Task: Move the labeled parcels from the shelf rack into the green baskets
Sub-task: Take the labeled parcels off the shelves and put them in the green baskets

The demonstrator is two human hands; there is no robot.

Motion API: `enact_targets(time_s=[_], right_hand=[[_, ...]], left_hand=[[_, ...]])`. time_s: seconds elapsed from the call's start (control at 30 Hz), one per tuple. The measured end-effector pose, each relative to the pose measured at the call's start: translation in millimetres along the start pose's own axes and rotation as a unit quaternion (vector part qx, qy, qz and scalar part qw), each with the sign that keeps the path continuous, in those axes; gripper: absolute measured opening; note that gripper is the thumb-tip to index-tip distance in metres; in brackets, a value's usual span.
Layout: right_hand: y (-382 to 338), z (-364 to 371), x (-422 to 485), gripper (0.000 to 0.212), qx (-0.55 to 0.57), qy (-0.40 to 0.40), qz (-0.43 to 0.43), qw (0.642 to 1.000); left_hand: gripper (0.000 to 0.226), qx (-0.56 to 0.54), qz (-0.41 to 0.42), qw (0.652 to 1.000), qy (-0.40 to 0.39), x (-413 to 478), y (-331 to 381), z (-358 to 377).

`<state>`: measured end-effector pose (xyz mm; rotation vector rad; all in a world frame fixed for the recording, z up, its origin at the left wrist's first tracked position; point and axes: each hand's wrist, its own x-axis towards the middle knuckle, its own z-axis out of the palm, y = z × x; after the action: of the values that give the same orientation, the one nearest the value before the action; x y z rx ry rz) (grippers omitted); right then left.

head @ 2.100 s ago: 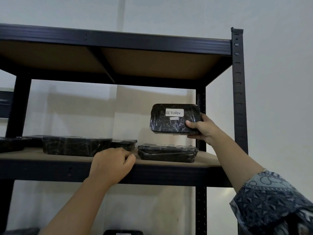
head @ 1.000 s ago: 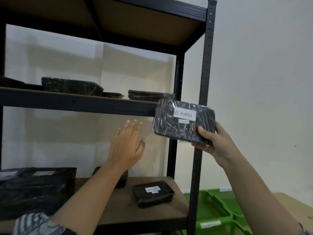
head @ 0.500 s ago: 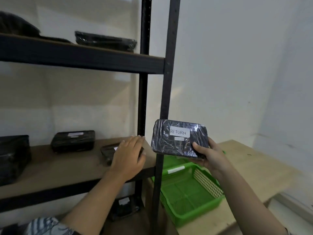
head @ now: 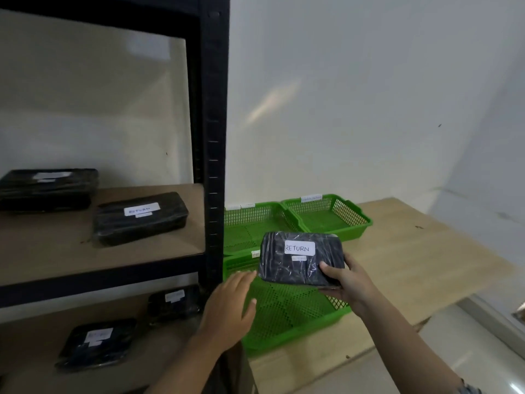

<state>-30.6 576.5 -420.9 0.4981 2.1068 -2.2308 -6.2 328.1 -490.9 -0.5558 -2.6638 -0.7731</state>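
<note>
Head view: the right hand (head: pixel 350 280) has its fingers clamped on the RETURN parcel (head: pixel 301 258) at centre frame, label up for reading, above the nearest green basket (head: pixel 295 317). The left hand (head: pixel 228 311) hovers, fingers apart.

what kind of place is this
Probably a small stockroom or parcel-sorting corner. A black metal rack holds wrapped parcels with handwritten labels, such as one marked RETURN, and tagged green baskets sit on a low wooden platform beside it.
</note>
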Motion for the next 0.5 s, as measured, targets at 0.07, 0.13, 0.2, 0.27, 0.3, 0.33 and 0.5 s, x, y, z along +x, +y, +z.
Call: enact_targets(time_s=[0.07,0.13,0.2,0.27,0.3,0.33,0.5], right_hand=[[13,-8,24,0.047,-0.011,-0.006,0.024,1.0],[28,-12,47,0.049,-0.022,-0.012,0.05,0.998],[41,-12,69,0.053,-0.029,-0.018,0.073,0.997],[55,-10,88,0.056,-0.03,-0.019,0.096,0.995],[60,-8,96,0.056,-0.031,-0.02,0.109,0.993],[66,-7,103,0.054,-0.034,-0.026,0.122,0.992],[89,9,128,0.064,-0.062,-0.077,0.174,0.98]], left_hand=[[0.057,0.009,-0.028,0.999,-0.013,3,-2,26],[0.06,0.022,-0.06,0.997,-0.032,6,-7,48],[0.063,0.049,-0.096,0.993,-0.055,7,-14,67],[0.065,0.085,-0.124,0.986,-0.078,6,-19,82],[0.066,0.107,-0.134,0.98,-0.097,5,-22,88],[0.068,0.131,-0.141,0.975,-0.114,3,-24,92],[0.072,0.159,-0.182,0.966,-0.093,-4,-29,102]])
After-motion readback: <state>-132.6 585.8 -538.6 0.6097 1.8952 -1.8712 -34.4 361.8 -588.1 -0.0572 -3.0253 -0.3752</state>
